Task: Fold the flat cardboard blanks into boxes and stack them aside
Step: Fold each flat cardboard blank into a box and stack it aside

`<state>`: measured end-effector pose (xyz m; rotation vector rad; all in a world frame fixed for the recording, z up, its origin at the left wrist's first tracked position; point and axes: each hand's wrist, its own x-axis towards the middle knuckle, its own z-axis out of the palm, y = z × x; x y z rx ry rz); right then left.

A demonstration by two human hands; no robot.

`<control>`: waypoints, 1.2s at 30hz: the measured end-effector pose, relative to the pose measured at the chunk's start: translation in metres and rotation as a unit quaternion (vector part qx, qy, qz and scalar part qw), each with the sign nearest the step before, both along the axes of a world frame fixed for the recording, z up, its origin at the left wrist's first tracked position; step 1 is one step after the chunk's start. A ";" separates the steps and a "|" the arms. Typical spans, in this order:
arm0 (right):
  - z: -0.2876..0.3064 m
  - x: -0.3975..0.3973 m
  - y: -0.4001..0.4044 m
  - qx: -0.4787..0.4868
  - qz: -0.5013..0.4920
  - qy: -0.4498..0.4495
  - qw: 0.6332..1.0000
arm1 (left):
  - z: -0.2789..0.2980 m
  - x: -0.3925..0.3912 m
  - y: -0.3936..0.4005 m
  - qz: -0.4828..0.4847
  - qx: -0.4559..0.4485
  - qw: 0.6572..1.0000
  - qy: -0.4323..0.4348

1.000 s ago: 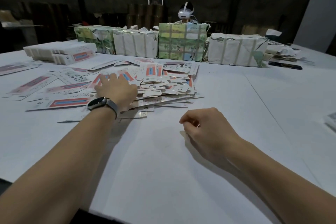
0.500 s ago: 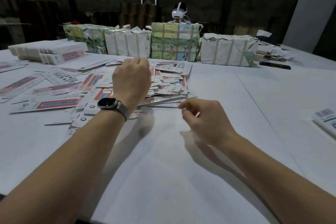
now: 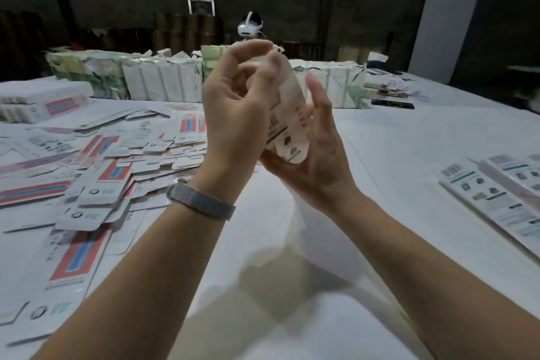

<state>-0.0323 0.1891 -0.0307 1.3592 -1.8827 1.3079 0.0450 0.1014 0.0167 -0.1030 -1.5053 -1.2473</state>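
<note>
A white cardboard blank with small printed marks is held upright in the air over the table's middle, motion-blurred. My left hand, with a watch on its wrist, grips the blank's upper left side with bent fingers. My right hand cups it from below and from the right. A loose heap of flat blanks with red and blue stripes lies on the table to the left. Folded white boxes are stacked at the far left.
Wrapped bundles stand in a row across the far side of the white table. Several flat printed pieces lie at the right edge. A person wearing a white headset sits behind the bundles. A dark flat object lies at the back right.
My left hand lifted off the heap with a blank and brought it up to the middle. My right hand rose from the table and took hold of the blank from below.
</note>
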 end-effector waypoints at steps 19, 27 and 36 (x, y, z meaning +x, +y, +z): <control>0.010 -0.014 0.052 -0.066 0.135 -0.265 0.952 | -0.062 -0.017 0.029 -0.384 0.020 0.884 -0.266; 0.006 -0.034 0.062 -0.007 -0.013 -0.194 0.981 | -0.065 -0.013 0.029 -0.495 0.215 0.804 -0.250; -0.003 -0.048 0.066 0.085 -0.047 -0.176 0.980 | -0.073 -0.020 0.027 -0.443 0.242 0.800 -0.323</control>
